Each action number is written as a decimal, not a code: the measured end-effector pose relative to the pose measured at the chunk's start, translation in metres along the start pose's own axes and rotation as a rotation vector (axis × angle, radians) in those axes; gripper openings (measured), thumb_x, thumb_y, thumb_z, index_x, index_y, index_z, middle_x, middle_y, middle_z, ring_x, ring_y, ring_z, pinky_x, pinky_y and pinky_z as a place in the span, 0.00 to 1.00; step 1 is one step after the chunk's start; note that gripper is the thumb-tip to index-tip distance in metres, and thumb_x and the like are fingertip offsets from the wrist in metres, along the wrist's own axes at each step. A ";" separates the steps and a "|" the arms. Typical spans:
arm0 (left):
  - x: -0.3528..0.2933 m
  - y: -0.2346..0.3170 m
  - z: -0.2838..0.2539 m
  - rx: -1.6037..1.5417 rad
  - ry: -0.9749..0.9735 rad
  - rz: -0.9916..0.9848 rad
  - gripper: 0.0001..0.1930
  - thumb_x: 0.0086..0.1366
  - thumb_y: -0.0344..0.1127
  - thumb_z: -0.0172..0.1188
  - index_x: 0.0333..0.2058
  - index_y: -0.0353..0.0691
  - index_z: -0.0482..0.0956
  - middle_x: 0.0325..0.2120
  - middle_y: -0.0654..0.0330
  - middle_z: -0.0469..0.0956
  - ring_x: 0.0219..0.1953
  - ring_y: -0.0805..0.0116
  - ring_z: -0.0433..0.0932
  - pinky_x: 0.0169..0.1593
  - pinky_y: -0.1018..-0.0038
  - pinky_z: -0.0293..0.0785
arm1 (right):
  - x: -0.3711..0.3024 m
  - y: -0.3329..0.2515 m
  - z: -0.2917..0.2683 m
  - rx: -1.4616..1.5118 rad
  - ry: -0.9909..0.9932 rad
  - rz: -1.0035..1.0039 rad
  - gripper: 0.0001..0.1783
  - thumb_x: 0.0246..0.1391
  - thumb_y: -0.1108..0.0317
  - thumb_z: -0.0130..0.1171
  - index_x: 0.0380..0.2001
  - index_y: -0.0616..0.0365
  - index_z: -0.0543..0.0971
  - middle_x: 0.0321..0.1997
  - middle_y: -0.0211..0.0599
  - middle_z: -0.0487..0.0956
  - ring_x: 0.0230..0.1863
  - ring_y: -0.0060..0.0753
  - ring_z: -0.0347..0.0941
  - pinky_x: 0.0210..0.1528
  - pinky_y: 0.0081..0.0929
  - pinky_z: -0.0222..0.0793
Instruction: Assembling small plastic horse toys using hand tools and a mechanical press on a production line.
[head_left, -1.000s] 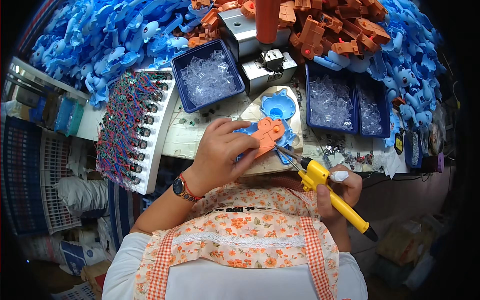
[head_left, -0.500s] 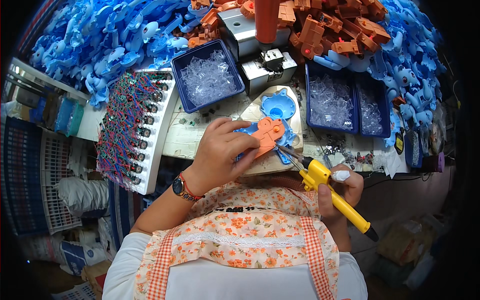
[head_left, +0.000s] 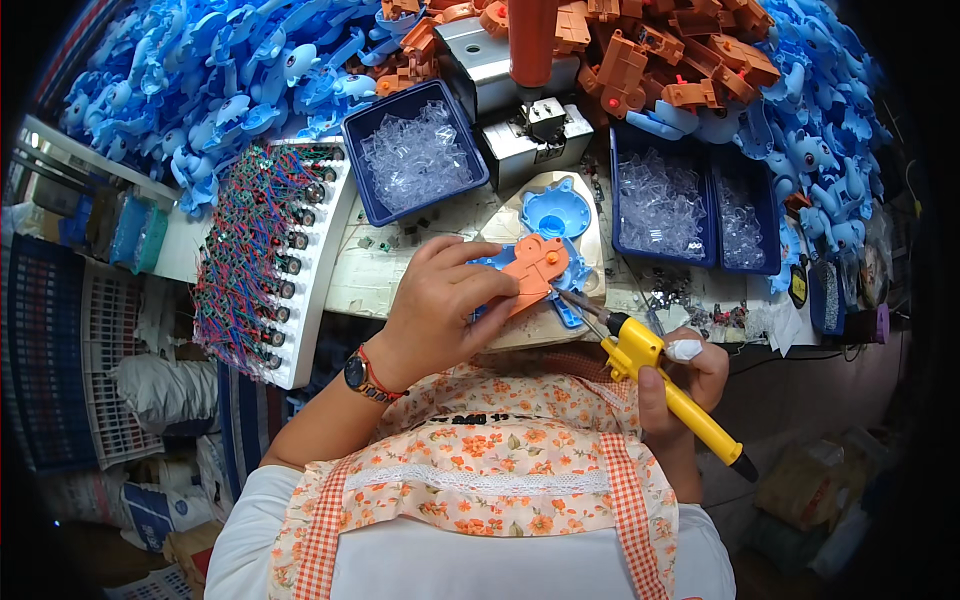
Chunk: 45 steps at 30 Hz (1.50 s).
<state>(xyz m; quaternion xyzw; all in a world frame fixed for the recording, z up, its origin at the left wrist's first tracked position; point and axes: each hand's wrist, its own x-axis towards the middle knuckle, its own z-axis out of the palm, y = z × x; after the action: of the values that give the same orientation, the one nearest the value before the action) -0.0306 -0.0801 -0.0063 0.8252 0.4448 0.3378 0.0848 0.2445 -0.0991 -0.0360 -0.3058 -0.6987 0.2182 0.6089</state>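
My left hand grips an orange plastic housing with a small round orange button, fingers and thumb closed on its left part. The housing lies over a blue toy shell, whose hollow rounded end shows beyond it. The shell rests in a pale block-shaped fixture. My right hand is wrapped round a yellow soldering gun, one finger bound in white. The gun's metal tip touches or nearly touches the housing's lower right edge; I cannot tell which.
Blue trays of clear plastic pieces stand left and right. A metal press stands between them. Far left, a white foam tray holds wired speakers. Blue shells and orange housings are heaped behind.
The soldering gun and my right hand have shifted very slightly. My left hand and the orange housing look the same.
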 end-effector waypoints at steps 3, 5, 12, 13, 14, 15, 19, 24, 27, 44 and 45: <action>-0.001 0.000 0.000 -0.001 0.003 -0.001 0.07 0.53 0.29 0.66 0.31 0.45 0.79 0.29 0.65 0.83 0.47 0.60 0.80 0.52 0.61 0.67 | -0.005 -0.002 -0.001 0.096 0.013 0.111 0.23 0.47 0.71 0.66 0.44 0.59 0.66 0.34 0.39 0.71 0.27 0.21 0.66 0.30 0.19 0.64; 0.000 0.000 0.000 -0.004 0.004 0.000 0.07 0.53 0.29 0.66 0.31 0.45 0.79 0.29 0.65 0.83 0.47 0.61 0.80 0.53 0.61 0.67 | -0.007 -0.004 -0.003 0.111 0.016 0.148 0.24 0.48 0.71 0.66 0.45 0.59 0.66 0.37 0.39 0.71 0.31 0.21 0.66 0.33 0.19 0.64; -0.003 0.001 0.001 -0.013 0.023 0.011 0.09 0.53 0.32 0.68 0.33 0.45 0.80 0.31 0.63 0.83 0.47 0.60 0.79 0.53 0.61 0.67 | 0.001 -0.007 -0.007 0.225 0.129 0.347 0.20 0.56 0.70 0.57 0.49 0.60 0.65 0.44 0.34 0.70 0.44 0.22 0.68 0.52 0.25 0.64; -0.004 0.001 0.000 -0.013 0.026 0.013 0.10 0.53 0.33 0.69 0.34 0.44 0.80 0.32 0.62 0.83 0.48 0.60 0.79 0.53 0.60 0.67 | 0.000 -0.006 -0.008 0.247 0.182 0.407 0.20 0.56 0.70 0.56 0.50 0.60 0.64 0.45 0.34 0.70 0.44 0.22 0.68 0.52 0.24 0.65; -0.004 0.002 -0.002 -0.013 0.034 0.023 0.10 0.53 0.33 0.69 0.34 0.44 0.80 0.32 0.62 0.83 0.48 0.60 0.79 0.53 0.60 0.67 | -0.004 0.001 -0.012 0.286 0.242 0.446 0.19 0.59 0.69 0.53 0.51 0.61 0.64 0.45 0.35 0.71 0.44 0.22 0.69 0.50 0.24 0.66; -0.004 0.003 -0.002 -0.013 0.021 0.027 0.11 0.53 0.34 0.69 0.35 0.44 0.80 0.32 0.62 0.83 0.48 0.59 0.79 0.52 0.60 0.67 | -0.002 0.006 -0.013 0.312 0.298 0.442 0.17 0.61 0.69 0.52 0.51 0.59 0.65 0.44 0.34 0.72 0.44 0.22 0.70 0.49 0.24 0.68; -0.007 0.008 -0.006 -0.008 -0.004 0.010 0.14 0.53 0.37 0.70 0.38 0.43 0.81 0.35 0.61 0.82 0.49 0.57 0.78 0.52 0.60 0.68 | 0.003 0.005 -0.016 0.400 0.536 0.614 0.17 0.62 0.63 0.53 0.51 0.55 0.66 0.43 0.30 0.73 0.40 0.22 0.72 0.40 0.25 0.72; -0.011 0.011 -0.009 -0.028 0.022 0.029 0.17 0.52 0.39 0.71 0.40 0.42 0.81 0.38 0.59 0.82 0.49 0.55 0.77 0.52 0.61 0.68 | -0.001 0.006 -0.029 0.593 0.710 0.853 0.14 0.63 0.55 0.51 0.47 0.47 0.70 0.39 0.26 0.76 0.28 0.24 0.74 0.17 0.23 0.65; -0.013 0.013 -0.014 -0.048 0.022 0.053 0.19 0.50 0.40 0.72 0.40 0.41 0.81 0.40 0.58 0.81 0.49 0.54 0.76 0.53 0.60 0.67 | 0.004 -0.001 -0.042 0.583 0.739 0.864 0.12 0.62 0.55 0.53 0.43 0.47 0.71 0.35 0.26 0.75 0.26 0.22 0.73 0.17 0.19 0.63; -0.035 -0.012 -0.029 -0.158 0.137 -0.211 0.10 0.59 0.32 0.61 0.39 0.35 0.80 0.39 0.52 0.81 0.49 0.48 0.76 0.55 0.59 0.68 | 0.045 0.074 -0.256 -0.746 0.841 0.209 0.16 0.58 0.62 0.64 0.37 0.62 0.70 0.24 0.29 0.73 0.24 0.16 0.68 0.30 0.17 0.67; -0.034 -0.012 -0.028 -0.154 0.138 -0.226 0.10 0.59 0.32 0.61 0.39 0.35 0.80 0.39 0.52 0.81 0.49 0.48 0.76 0.55 0.59 0.68 | 0.050 0.081 -0.256 -0.740 0.828 0.215 0.16 0.58 0.62 0.64 0.37 0.62 0.70 0.24 0.29 0.73 0.24 0.16 0.68 0.30 0.17 0.67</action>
<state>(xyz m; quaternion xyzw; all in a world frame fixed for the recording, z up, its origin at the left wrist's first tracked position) -0.0691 -0.1048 -0.0064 0.7357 0.5124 0.4152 0.1542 0.5063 -0.0240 -0.0133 -0.6283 -0.3963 -0.1188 0.6589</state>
